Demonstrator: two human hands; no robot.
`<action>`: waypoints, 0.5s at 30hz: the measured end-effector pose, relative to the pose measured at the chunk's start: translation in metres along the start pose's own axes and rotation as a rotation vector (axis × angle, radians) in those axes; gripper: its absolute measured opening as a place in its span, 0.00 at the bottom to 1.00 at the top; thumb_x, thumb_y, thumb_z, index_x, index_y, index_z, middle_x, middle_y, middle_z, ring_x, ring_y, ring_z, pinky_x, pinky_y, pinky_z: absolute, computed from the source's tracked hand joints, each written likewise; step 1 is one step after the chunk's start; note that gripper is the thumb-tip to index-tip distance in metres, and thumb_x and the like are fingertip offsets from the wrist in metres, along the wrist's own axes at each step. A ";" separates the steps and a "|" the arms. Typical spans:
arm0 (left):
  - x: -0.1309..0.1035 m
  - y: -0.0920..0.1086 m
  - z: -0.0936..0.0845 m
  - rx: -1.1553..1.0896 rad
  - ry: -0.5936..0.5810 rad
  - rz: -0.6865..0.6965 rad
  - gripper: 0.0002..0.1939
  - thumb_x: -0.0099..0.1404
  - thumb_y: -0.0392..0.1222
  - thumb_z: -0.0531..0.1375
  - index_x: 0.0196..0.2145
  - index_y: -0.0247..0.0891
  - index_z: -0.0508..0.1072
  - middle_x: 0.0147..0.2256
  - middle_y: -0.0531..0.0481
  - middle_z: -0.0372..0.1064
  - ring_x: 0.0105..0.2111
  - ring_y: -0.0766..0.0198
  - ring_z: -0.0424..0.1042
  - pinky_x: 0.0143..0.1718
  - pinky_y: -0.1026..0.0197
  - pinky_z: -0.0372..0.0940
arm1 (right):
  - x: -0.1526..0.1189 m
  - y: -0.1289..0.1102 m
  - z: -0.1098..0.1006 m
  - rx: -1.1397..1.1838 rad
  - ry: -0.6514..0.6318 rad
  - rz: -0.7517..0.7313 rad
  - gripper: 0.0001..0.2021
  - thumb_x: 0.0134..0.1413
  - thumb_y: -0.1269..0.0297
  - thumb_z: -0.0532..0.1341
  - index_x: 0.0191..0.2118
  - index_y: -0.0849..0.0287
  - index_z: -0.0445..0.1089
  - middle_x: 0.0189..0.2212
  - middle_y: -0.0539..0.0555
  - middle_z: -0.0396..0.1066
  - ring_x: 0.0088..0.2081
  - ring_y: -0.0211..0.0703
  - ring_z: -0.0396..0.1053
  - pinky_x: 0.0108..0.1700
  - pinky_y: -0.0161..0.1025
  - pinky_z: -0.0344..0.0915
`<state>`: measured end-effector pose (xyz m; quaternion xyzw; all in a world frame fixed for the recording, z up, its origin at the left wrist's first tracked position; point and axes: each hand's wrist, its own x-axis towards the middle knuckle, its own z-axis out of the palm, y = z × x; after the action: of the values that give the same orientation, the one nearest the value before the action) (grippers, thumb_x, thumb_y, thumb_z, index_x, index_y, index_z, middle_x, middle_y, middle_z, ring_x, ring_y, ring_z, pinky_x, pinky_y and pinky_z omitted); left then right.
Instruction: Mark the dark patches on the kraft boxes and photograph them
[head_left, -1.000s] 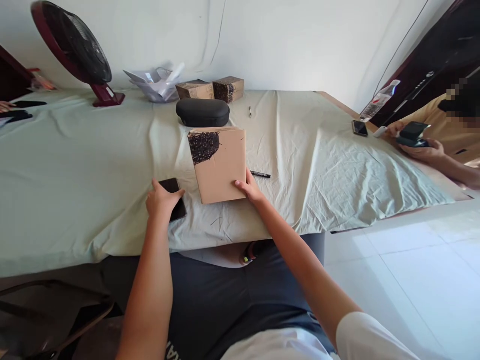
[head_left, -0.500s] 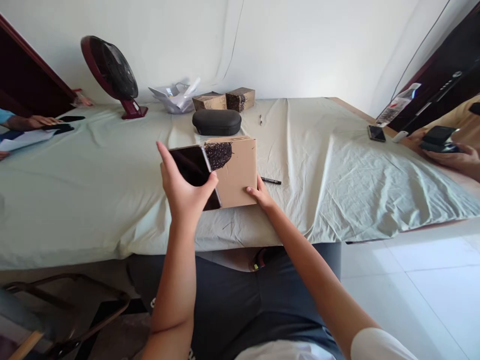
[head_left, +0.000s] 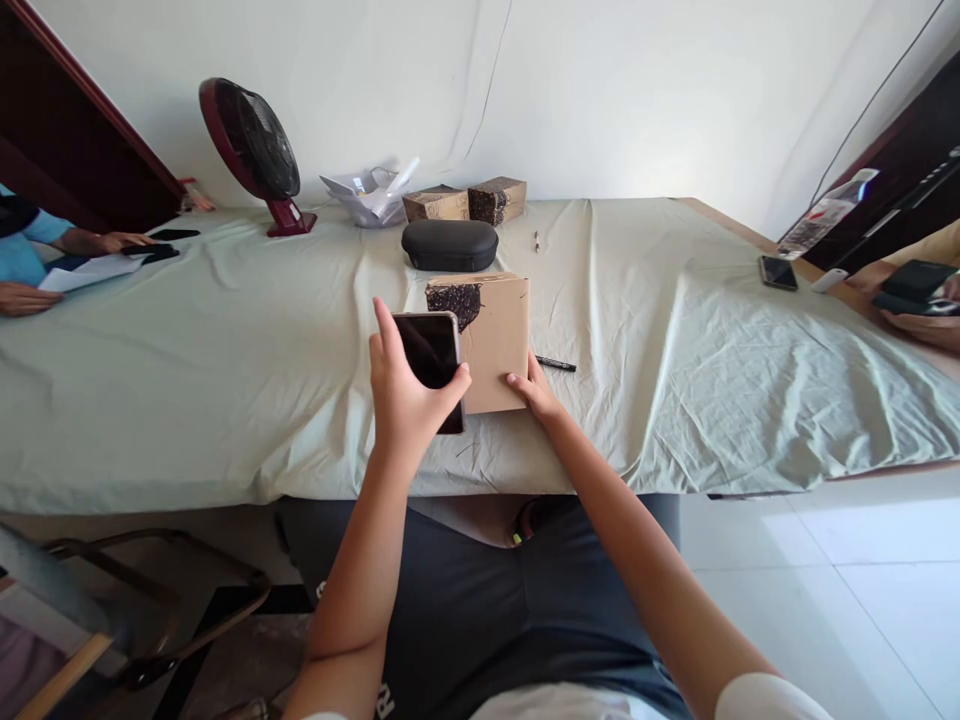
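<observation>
My left hand (head_left: pixel 409 395) grips a smartphone (head_left: pixel 429 348) by its edges, thumb on the right side and fingers on the left; its dark screen faces me. Behind the phone stands a brown cardboard box (head_left: pixel 496 345) with a patch of black scribble at its upper left corner. My right hand (head_left: pixel 536 392) holds this box at its lower right, thumb on the front face and the other fingers hidden behind. The phone covers the box's left part. A black pen (head_left: pixel 556 364) lies on the cloth just right of the box.
Behind the box are a black zip case (head_left: pixel 450 245), two small cardboard boxes (head_left: pixel 498 200), a plastic bag (head_left: pixel 371 200) and a fan (head_left: pixel 259 150). To the right are another phone (head_left: pixel 778 273) and a bottle (head_left: pixel 825 218). Other people's hands (head_left: pixel 116 243) show at both sides.
My left hand and the phone have shifted right and down slightly, and the phone stands more upright. The whole view has turned a little left. My right hand keeps its hold on the box.
</observation>
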<state>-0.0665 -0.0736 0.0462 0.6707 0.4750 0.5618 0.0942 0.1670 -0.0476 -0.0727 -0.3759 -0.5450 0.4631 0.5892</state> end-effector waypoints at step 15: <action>0.006 -0.156 0.012 0.664 -0.333 -0.462 0.38 0.63 0.50 0.68 0.67 0.30 0.71 0.75 0.26 0.51 0.72 0.21 0.56 0.69 0.25 0.56 | 0.001 0.007 -0.006 0.092 0.088 0.041 0.39 0.52 0.42 0.70 0.68 0.45 0.66 0.62 0.55 0.74 0.66 0.62 0.69 0.69 0.60 0.66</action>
<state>-0.1401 0.0187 -0.0569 0.6222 0.7457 0.2273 0.0720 0.1725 -0.0440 -0.0794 -0.3794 -0.4888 0.4829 0.6196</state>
